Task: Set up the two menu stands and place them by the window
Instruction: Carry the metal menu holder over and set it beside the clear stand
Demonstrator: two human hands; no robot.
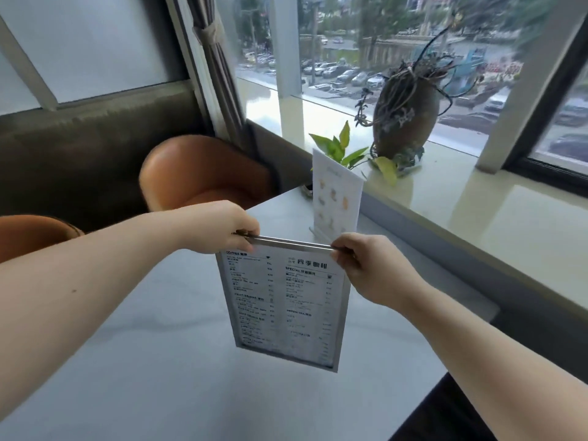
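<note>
A metal-framed menu stand [283,307] with black print hangs in the air above the pale table [143,329]. My left hand [219,227] grips its top edge at the left corner, and my right hand [372,268] grips the same edge at the right corner. A second menu stand [337,195], white with small pictures, stands upright at the table's far end beside the window sill [477,211].
A leafy green plant [346,148] and a dark pot with trailing stems [404,119] sit on the sill behind the standing menu. Two orange chairs [197,170] are at the table's left, with a curtain [216,65] in the corner.
</note>
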